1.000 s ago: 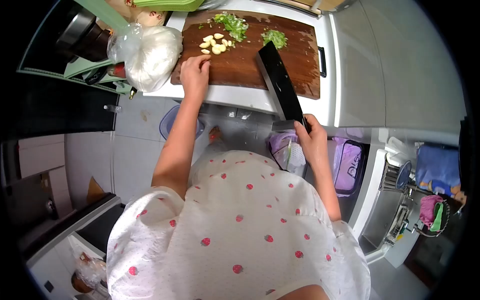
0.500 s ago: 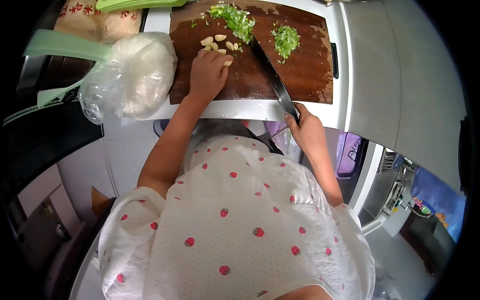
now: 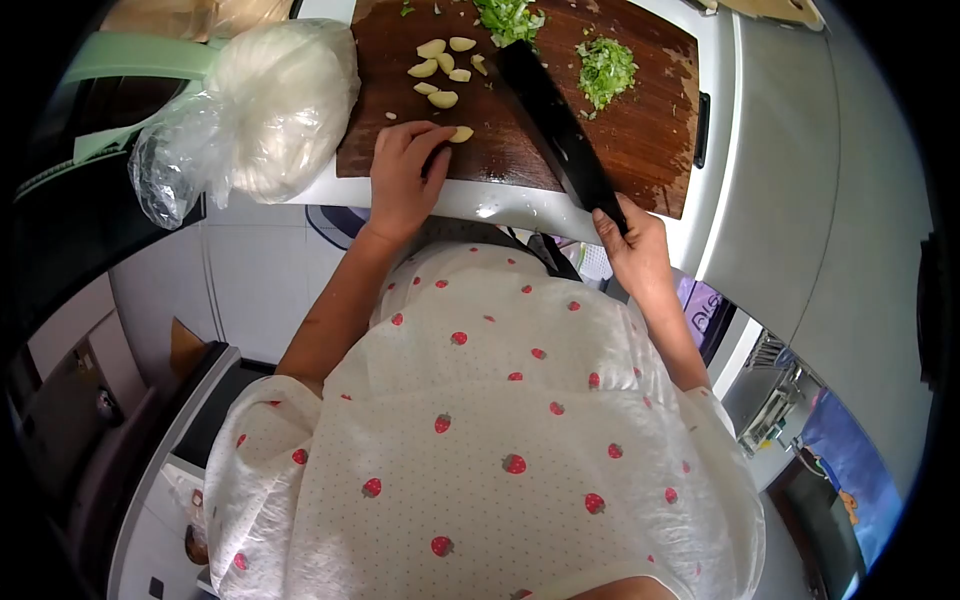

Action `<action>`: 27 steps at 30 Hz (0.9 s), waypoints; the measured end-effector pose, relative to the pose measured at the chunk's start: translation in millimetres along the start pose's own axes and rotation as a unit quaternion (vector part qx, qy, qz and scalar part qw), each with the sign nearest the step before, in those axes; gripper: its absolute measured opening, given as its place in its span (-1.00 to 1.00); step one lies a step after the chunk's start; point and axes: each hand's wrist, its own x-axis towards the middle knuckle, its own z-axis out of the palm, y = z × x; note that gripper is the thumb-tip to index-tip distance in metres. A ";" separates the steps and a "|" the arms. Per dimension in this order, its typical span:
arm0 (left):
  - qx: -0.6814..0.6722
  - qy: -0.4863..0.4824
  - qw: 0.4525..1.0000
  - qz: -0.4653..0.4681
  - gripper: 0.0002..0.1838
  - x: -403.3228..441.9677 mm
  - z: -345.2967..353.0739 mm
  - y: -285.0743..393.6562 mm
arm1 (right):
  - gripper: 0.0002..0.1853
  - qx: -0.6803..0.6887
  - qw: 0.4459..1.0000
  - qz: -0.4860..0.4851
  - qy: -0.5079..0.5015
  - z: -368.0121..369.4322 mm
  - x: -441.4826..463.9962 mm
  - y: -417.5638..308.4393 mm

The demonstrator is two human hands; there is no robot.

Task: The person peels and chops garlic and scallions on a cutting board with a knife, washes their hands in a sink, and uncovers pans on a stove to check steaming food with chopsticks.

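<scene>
My right hand is closed around the handle of a dark kitchen knife. Its blade slants up and away over the wooden cutting board, broad side showing. On the board's near left part, my left hand has curled fingers, with the fingertips against a single garlic clove. Several peeled garlic cloves lie just beyond that hand. Chopped green onion is heaped at the far edge near the knife tip, and a second pile of chopped green onion sits to the right of the blade.
Left of the board is a tied clear plastic bag with white contents, beside a pale green plastic item. A white counter edge runs along the near side. Grey cabinet surface lies to the right.
My left hand has drawn back towards me with one clove, away from the other cloves. The knife has turned, showing more of its broad side. The view has shifted slightly.
</scene>
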 end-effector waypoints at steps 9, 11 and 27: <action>0.018 0.047 0.998 0.033 -0.79 2.5 15.4 -8.2 | -0.75 -0.128 0.978 -0.162 -0.020 -6.4 12.0 -15.5; 0.020 0.062 0.997 0.045 -0.84 1.8 13.1 -9.4 | -0.75 -0.148 0.972 -0.180 -0.022 -6.6 14.9 -18.5; 0.057 0.065 0.995 0.054 -0.84 2.5 14.1 -10.4 | -0.64 -0.286 0.936 -0.202 -0.044 -11.3 9.7 -33.8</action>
